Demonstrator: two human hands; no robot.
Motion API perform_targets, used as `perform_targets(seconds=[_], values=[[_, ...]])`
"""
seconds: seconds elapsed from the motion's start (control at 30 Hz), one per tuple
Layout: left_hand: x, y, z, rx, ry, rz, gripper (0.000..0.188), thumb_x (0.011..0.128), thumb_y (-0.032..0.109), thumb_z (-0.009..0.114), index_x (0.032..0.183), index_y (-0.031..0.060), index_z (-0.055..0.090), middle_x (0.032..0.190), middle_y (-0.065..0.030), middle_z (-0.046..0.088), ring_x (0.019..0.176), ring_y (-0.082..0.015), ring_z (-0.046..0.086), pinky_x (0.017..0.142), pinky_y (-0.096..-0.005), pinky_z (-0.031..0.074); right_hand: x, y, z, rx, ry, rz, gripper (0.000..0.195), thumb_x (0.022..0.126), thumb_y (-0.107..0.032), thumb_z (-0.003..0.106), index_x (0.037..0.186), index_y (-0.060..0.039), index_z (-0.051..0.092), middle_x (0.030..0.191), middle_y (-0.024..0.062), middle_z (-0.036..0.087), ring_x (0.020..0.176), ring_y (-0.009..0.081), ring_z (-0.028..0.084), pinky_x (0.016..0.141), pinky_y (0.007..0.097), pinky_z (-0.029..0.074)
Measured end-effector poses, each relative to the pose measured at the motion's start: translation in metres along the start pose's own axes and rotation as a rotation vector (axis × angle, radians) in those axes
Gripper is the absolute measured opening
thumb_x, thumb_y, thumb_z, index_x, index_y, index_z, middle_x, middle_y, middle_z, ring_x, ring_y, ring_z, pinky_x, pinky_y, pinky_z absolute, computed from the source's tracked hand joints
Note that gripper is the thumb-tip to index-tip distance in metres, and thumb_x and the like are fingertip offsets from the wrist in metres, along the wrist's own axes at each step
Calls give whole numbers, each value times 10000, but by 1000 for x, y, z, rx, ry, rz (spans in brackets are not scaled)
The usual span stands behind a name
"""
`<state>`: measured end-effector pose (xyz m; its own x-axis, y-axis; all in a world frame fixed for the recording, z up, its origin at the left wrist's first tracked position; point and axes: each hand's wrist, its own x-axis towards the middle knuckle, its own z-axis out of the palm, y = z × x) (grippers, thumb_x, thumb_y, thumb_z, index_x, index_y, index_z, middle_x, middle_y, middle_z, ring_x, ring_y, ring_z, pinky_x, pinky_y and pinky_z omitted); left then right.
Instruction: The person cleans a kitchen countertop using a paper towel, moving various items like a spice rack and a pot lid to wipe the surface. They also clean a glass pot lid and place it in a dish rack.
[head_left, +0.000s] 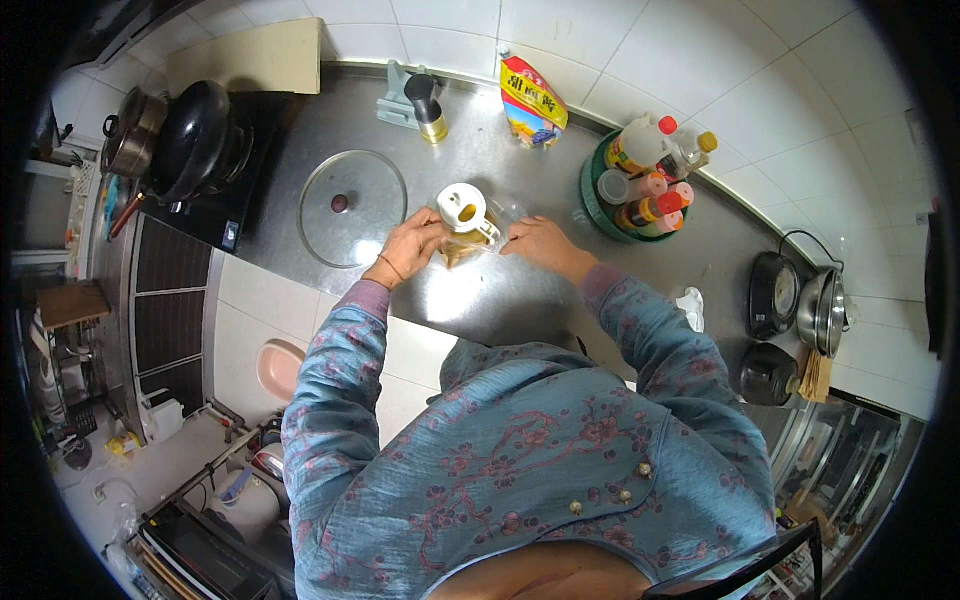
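A jar with a white plastic lid (462, 207) stands upright on the steel countertop (360, 97), in front of me. Yellowish-brown contents show through an opening in the lid. A clear plastic bag (469, 241) lies around the jar's near side and right side. On the jar's left, my left hand (409, 246) pinches the bag's edge. At the right, my right hand (541, 241) has its fingertips closed on the bag's other edge. The bag's lower part, with something brown in or behind it, is partly hidden by glare.
A glass pan lid (352, 208) lies at the left, near a black wok (193, 142) on the stove. Behind stand an oil bottle (427, 111) and a sauce pouch (531, 105). A green basket (600, 214) of bottles stands at the right, a kitchen scale (774, 295) farther right.
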<state>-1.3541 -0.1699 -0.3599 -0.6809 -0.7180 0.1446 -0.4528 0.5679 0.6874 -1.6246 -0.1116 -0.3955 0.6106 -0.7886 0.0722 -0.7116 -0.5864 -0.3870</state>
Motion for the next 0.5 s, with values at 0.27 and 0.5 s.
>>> perform_targets(seconds=[0.27,0.5], values=[[10,-13,-5,-92,141,-46,88,798,101,598,860,45,627,916,-89,549,852,-258,558,752,-323,451,17,10,-19,455,362,276,162,771,-30,536,825,-115,662,813,52,590,721,242,571,657,318,459],[25,-13,-2,-97,160,-47,104,758,49,621,862,43,618,956,-104,560,895,-271,555,783,-316,444,31,28,-8,1073,456,706,222,799,-238,561,848,-41,651,862,113,600,754,226,591,651,341,472]])
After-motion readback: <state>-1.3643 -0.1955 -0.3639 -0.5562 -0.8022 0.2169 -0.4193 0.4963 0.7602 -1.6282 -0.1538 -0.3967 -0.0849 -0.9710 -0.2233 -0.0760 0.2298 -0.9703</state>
